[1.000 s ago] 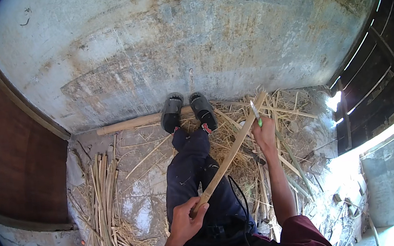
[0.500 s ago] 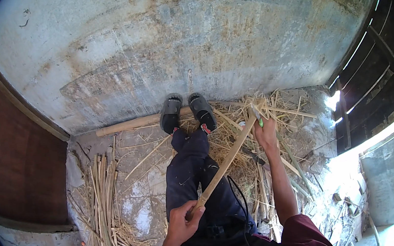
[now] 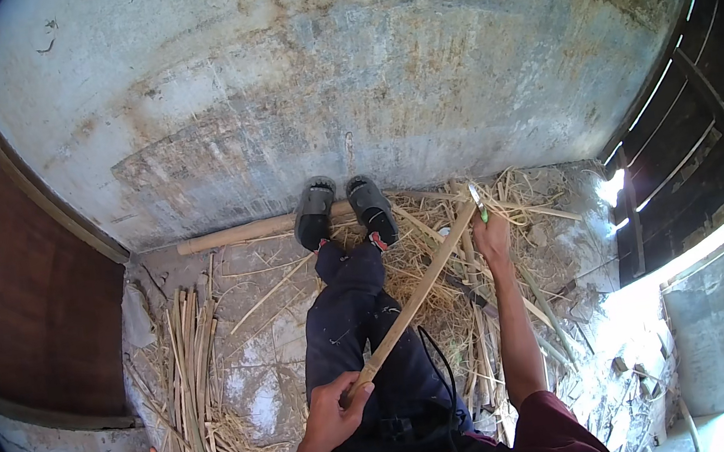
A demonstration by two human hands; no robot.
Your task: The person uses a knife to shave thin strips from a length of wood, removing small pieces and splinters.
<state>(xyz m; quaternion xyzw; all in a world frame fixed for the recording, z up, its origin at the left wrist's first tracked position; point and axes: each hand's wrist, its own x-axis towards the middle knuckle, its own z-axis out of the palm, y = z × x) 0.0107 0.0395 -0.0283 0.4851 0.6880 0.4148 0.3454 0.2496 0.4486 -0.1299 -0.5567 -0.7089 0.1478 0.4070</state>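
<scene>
A long flat bamboo strip [image 3: 419, 296] slants across my legs, from low in the middle up toward the right. My left hand [image 3: 333, 410] is closed around its near end, thumb on top. My right hand [image 3: 493, 238] grips a small knife [image 3: 483, 213] by its green handle. The knife's pale blade points away from me, right beside the strip's far end. Whether blade and strip touch I cannot tell. Thin curled shavings [image 3: 518, 192] lie around and beyond the right hand.
Bamboo strips [image 3: 188, 377] are piled on the floor at left. More shavings and sticks lie at right, beneath my arm. A bamboo pole [image 3: 239, 233] runs along the base of the stained wall [image 3: 342, 73], near my dark shoes [image 3: 316, 209]. A thin black cable [image 3: 439, 362] hangs over my lap.
My right hand and the knife have shifted slightly to the right, and more of the blade shows beside the strip's end. My left hand keeps its hold with hardly any movement.
</scene>
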